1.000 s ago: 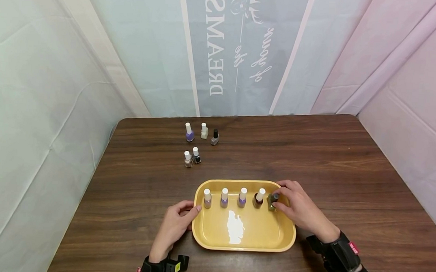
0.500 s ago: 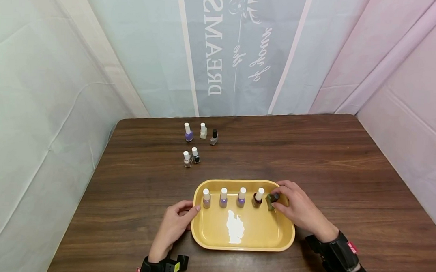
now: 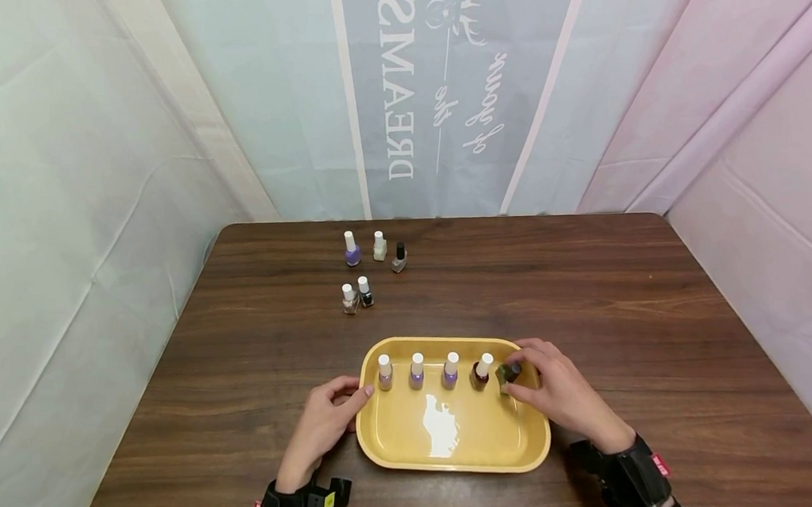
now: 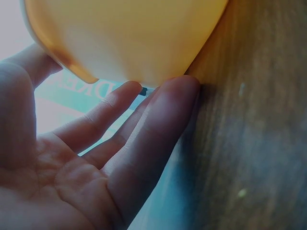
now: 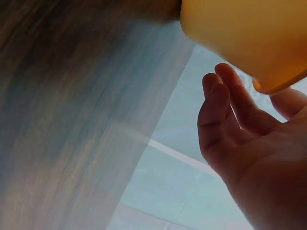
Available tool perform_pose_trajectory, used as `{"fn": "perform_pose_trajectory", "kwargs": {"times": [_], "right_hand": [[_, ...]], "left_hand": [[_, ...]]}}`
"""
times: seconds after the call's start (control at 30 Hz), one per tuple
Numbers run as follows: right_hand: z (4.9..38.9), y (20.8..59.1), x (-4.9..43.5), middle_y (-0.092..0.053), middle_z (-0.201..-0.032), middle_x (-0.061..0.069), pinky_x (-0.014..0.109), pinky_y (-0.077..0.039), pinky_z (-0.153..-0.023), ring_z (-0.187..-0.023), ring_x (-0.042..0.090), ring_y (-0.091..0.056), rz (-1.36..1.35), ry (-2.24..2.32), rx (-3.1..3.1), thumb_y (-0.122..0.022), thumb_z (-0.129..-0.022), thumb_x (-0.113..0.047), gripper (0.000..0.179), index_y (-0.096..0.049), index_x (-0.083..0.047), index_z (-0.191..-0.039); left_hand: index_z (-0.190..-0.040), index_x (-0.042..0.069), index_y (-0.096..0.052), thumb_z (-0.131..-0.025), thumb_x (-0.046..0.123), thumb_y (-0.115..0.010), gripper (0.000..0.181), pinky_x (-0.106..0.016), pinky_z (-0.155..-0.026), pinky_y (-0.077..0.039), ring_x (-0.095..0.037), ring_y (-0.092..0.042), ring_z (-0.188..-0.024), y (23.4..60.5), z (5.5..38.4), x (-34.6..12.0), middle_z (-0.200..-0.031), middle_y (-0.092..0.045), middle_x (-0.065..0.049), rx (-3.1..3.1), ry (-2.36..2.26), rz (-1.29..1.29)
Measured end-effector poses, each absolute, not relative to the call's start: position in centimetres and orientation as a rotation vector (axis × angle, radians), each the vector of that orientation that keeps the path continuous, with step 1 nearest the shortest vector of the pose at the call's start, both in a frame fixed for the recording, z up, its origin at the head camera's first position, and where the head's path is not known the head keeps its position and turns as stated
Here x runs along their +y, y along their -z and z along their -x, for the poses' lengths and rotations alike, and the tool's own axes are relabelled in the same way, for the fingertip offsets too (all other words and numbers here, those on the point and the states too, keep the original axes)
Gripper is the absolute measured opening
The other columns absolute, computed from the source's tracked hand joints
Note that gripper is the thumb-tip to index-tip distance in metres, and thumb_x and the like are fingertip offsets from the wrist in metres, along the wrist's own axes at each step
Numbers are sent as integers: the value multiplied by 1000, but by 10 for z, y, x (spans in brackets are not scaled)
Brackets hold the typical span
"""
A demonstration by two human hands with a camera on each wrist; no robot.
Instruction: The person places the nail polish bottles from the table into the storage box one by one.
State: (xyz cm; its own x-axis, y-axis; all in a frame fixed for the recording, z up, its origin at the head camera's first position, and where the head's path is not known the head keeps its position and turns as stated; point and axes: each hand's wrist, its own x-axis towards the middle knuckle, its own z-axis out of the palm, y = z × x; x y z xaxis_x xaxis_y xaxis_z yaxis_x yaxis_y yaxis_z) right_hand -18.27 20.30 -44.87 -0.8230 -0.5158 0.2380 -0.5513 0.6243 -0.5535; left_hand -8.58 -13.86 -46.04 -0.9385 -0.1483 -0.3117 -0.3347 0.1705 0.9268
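In the head view, my right hand (image 3: 563, 389) reaches over the right end of a yellow tray (image 3: 397, 450) and pinches a dark green nail polish bottle (image 3: 502, 374) between thumb and fingers. That bottle leans, its dark cap toward the hand, which partly covers it. My left hand (image 3: 327, 416) holds the tray's left side, thumb at the rim; in the left wrist view its fingers (image 4: 168, 105) lie against the outer wall. Along the tray's far side stand a pinkish bottle (image 3: 385, 377), two lilac ones (image 3: 416, 376) (image 3: 450, 376) and a dark red one (image 3: 480, 375), all white-capped.
Beyond the tray, on the brown wooden table (image 3: 581, 291), stand a purple polish bottle (image 3: 353, 256), a whitish one (image 3: 380, 248) and a grey one with a black cap (image 3: 399, 262). Nearer are a clear bottle (image 3: 350, 304) and a black one (image 3: 366, 297), side by side.
The green bottle has tipped from nearly upright to leaning, its base shifting slightly left. My right thumb has moved a little left along it. The left hand and tray stay put.
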Motion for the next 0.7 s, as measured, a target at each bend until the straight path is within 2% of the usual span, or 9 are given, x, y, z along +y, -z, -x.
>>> {"fn": "perform_pose_trajectory", "kwargs": {"times": [0.13,0.23,0.3,0.43,0.57,0.7], "right_hand": [[190,446,210,-61,-123,8,29,-50,-76,-105,13,-56,-921,-1134,-2680,-84,-74,-19,38,-60,-15,-103],[199,441,212,-60,-126,8,20,-48,-78,-104,0,-53,-859,-1318,-2621,-74,-86,-17,27,-58,-13,-108],[207,437,209,-59,-128,10,16,-47,-83,-107,-3,-53,-814,-1441,-2620,-63,-95,-15,19,-58,-12,-113],[224,437,204,-58,-131,11,15,-46,-89,-113,1,-56,-842,-1594,-2688,-49,-102,-22,25,-59,-9,-122],[238,444,204,-61,-130,6,18,-47,-93,-115,7,-57,-988,-1714,-2774,-48,-103,-26,30,-60,-11,-126],[245,454,201,-64,-125,7,21,-50,-91,-110,9,-61,-1173,-1912,-2792,-47,-103,-23,27,-62,-14,-124]], "left_hand": [[-117,3,-65,-88,39,-70,47,-23,-60,-55,-15,-67,-74,460,86,-138,-94,-73,-13,2278,-1873,481],[-118,3,-65,-87,39,-70,48,-24,-60,-55,-16,-68,-76,460,86,-139,-96,-73,-13,2273,-1879,488],[-119,3,-65,-87,39,-71,48,-24,-60,-55,-16,-68,-76,459,87,-140,-96,-73,-13,2277,-1881,497],[-118,3,-65,-87,39,-70,47,-24,-59,-54,-15,-67,-74,460,88,-140,-95,-73,-13,2281,-1881,496],[-118,2,-64,-88,39,-70,48,-24,-59,-54,-15,-67,-73,462,88,-140,-94,-73,-12,2276,-1872,476],[-118,0,-64,-89,38,-69,48,-25,-59,-55,-16,-67,-73,464,86,-141,-94,-72,-13,2273,-1867,457]]}}
